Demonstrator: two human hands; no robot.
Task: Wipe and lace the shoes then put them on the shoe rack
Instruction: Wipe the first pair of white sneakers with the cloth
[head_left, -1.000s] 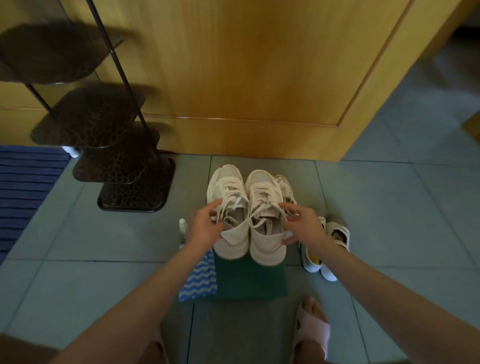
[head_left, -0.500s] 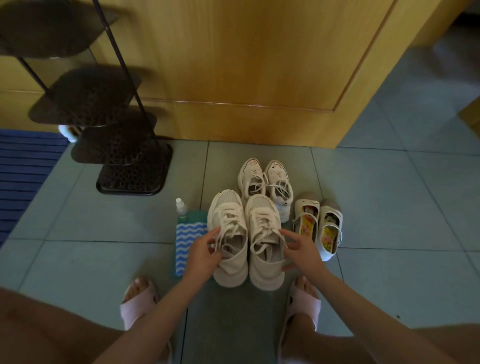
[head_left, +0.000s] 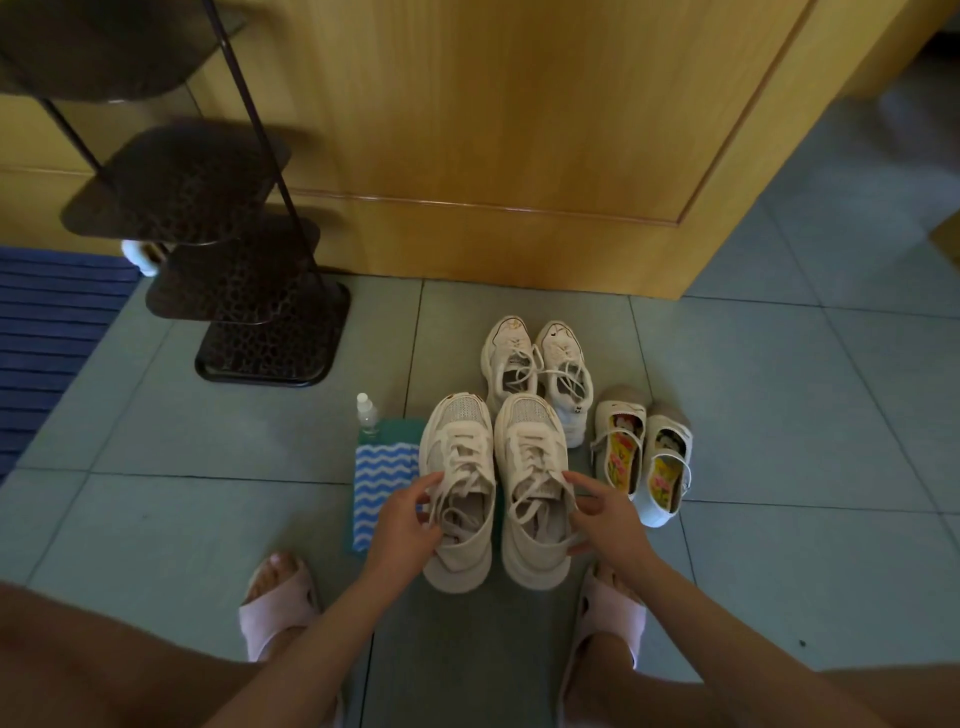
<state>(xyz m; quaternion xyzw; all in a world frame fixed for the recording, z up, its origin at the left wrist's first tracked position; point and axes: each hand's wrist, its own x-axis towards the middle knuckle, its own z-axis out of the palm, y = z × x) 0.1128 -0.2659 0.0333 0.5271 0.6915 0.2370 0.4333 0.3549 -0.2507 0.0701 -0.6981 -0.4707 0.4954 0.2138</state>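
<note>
Two cream sneakers stand side by side on the tiled floor between my feet. My left hand (head_left: 402, 525) grips the collar of the left sneaker (head_left: 457, 483), with the thumb near its loose laces. My right hand (head_left: 602, 522) holds the side of the right sneaker (head_left: 535, 488), fingers curled at its opening. A blue-and-white wavy cloth (head_left: 382, 480) lies on a green mat just left of them, next to a small spray bottle (head_left: 367, 413). The dark metal shoe rack (head_left: 228, 270) rises at the far left.
A second pair of white sneakers (head_left: 537, 364) with loose laces sits behind, and small white strap shoes (head_left: 644, 457) sit to the right. A wooden cabinet (head_left: 493, 130) stands behind. A blue ribbed mat (head_left: 47, 332) lies at far left. My feet wear pink slippers (head_left: 275, 597).
I have squatted and brought the cream pair down and toward me onto the floor. Both hands stayed on the shoes. The other two pairs have come into full view.
</note>
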